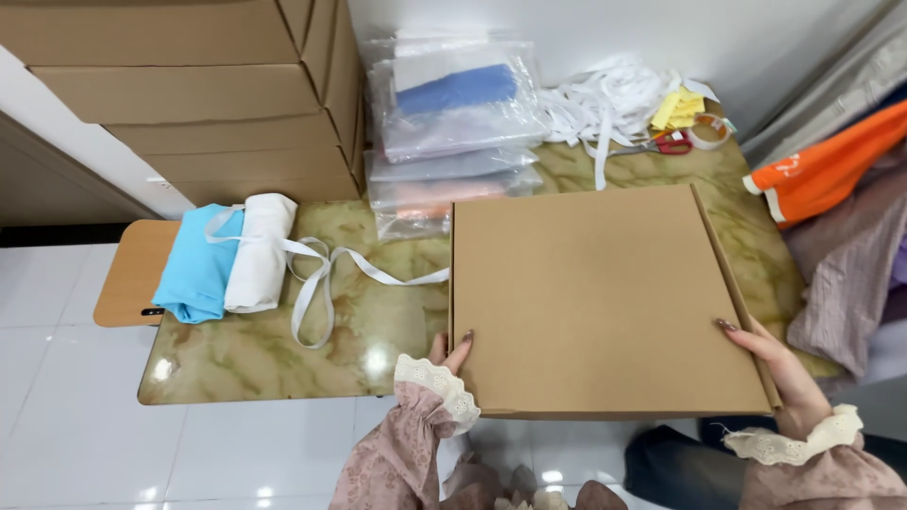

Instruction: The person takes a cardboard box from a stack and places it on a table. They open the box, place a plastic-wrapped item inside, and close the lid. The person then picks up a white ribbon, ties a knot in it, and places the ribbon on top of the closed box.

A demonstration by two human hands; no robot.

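Note:
A flat brown cardboard box (595, 297), closed, lies on the marbled green table (283, 349) with its near edge over the table's front. My left hand (453, 351) grips its near left corner, fingers on the side. My right hand (779, 364) grips the near right edge, thumb on top. Both wrists wear pink sleeves with lace cuffs.
Rolled blue cloth (196, 264) and white cloth (259, 250) with a white ribbon (326, 279) lie at left. A stack of clear bagged garments (453, 132), white straps (595, 104), red scissors (666, 144), yellow pieces and tape sit behind. Cardboard boxes (189, 85) stand back left; clothes (841, 189) hang at right.

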